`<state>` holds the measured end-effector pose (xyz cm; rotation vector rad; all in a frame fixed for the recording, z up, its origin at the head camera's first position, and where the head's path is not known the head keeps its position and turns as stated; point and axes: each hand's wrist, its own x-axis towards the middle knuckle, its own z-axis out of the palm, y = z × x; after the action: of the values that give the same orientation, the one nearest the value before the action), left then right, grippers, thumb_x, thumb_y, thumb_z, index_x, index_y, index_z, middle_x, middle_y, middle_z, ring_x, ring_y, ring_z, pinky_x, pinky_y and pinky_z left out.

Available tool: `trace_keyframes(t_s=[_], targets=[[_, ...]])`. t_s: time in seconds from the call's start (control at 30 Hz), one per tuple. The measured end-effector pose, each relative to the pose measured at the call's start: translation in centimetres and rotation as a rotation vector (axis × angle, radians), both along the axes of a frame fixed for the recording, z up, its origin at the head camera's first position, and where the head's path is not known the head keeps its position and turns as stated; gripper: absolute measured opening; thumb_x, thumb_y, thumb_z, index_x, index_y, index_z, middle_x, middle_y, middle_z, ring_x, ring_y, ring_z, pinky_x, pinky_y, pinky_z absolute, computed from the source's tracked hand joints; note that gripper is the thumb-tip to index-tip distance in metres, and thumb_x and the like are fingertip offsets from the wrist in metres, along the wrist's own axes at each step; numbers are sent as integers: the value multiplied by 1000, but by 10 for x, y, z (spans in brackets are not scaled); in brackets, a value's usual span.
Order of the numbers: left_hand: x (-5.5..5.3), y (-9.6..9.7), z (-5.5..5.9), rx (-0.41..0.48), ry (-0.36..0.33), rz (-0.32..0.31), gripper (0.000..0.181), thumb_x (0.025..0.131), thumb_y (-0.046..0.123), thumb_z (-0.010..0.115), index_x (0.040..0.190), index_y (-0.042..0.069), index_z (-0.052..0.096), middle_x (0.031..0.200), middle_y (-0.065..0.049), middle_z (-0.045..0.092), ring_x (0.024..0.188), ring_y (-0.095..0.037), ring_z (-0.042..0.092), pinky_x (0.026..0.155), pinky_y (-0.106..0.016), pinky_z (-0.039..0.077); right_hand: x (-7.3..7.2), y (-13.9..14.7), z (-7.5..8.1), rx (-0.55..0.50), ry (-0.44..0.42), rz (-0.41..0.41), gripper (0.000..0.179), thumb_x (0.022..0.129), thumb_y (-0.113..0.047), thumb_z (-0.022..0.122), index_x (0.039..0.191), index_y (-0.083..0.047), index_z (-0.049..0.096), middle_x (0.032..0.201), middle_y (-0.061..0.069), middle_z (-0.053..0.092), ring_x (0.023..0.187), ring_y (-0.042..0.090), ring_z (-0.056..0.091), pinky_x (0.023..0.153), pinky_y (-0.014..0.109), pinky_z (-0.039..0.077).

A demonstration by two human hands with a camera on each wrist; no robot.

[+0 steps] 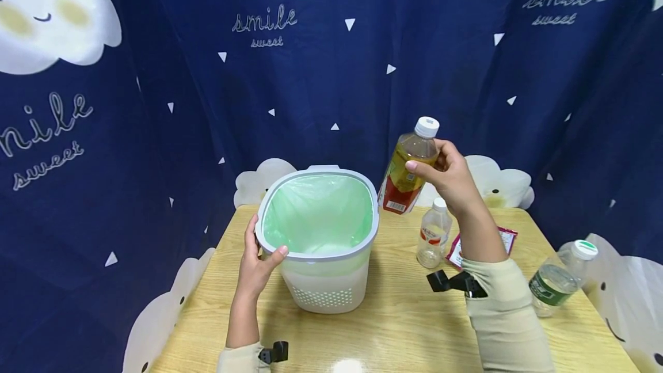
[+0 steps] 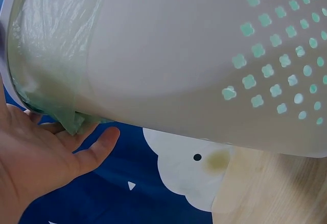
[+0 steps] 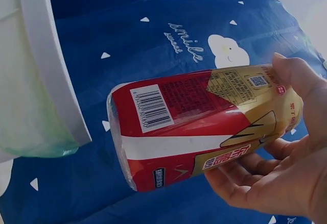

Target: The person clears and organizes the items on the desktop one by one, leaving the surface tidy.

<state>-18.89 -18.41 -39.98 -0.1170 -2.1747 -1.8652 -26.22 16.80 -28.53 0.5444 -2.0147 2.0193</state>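
My left hand [image 1: 255, 266] grips the rim of a white trash bin [image 1: 323, 299] at its near left corner, thumb on the front and fingers round the side. A pale green bag [image 1: 321, 209] lines the bin and folds out over the rim. In the left wrist view, the fingers [image 2: 97, 150] lie by a loose corner of the bag. My right hand [image 1: 449, 176] holds a drink bottle [image 1: 406, 174] with a white cap and a red and gold label. The bottle is raised just right of the bin, tilted, its base toward the rim.
On the wooden table [image 1: 409, 327], a small clear bottle [image 1: 434, 235] stands right of the bin. A pink-edged packet [image 1: 506, 239] lies behind my right wrist. Farther right is a clear bottle [image 1: 559, 281] with a green label. A blue curtain [image 1: 321, 85] hangs behind the table.
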Motion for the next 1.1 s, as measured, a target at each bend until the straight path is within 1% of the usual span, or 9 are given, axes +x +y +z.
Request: trace_keyframes(t_s=[0.2, 0.4, 0.63, 0.77, 0.9, 1.1], targets=[[-2, -1, 0, -2, -1, -1, 91, 78, 12, 68, 149, 13, 12, 149, -14, 21, 130, -30, 25, 99, -52, 26, -7, -9, 6, 17, -15, 45, 40, 85, -5, 65, 117, -8, 42, 111, 8, 53, 100, 20, 52, 84, 27, 42], [-1, 0, 1, 15, 5, -10, 90, 79, 11, 68, 149, 11, 11, 149, -14, 20, 132, -30, 23, 99, -52, 26, -13, -18, 10, 20, -30, 78, 40, 85, -7, 65, 117, -7, 42, 112, 10, 54, 100, 22, 53, 86, 34, 43], [-2, -2, -3, 37, 12, -25, 91, 79, 10, 68, 150, 14, 10, 149, -12, 21, 132, -29, 22, 99, -52, 26, -18, -31, 18, 71, -64, 88, 48, 85, -16, 66, 123, -4, 39, 117, 13, 51, 105, 26, 51, 90, 46, 40], [-3, -2, -4, 35, 15, -27, 92, 78, 10, 67, 150, 12, 9, 149, -14, 21, 132, -32, 23, 98, -54, 26, -24, -38, 21, 106, -91, 111, 54, 84, -19, 67, 126, -2, 36, 121, 16, 50, 108, 28, 50, 90, 50, 40], [-2, -1, -3, 36, 17, -25, 92, 79, 9, 67, 150, 11, 9, 149, -15, 21, 131, -32, 22, 99, -54, 25, -30, -48, 23, 142, -105, 139, 59, 83, -20, 68, 127, -2, 34, 123, 18, 49, 111, 31, 49, 90, 51, 39], [-1, 0, -3, 25, 14, -15, 89, 79, 11, 67, 149, 9, 11, 150, -14, 19, 133, -30, 21, 99, -53, 25, -35, -60, 23, 159, -150, 151, 58, 81, -19, 70, 124, -2, 35, 122, 17, 50, 110, 32, 50, 88, 52, 41]])
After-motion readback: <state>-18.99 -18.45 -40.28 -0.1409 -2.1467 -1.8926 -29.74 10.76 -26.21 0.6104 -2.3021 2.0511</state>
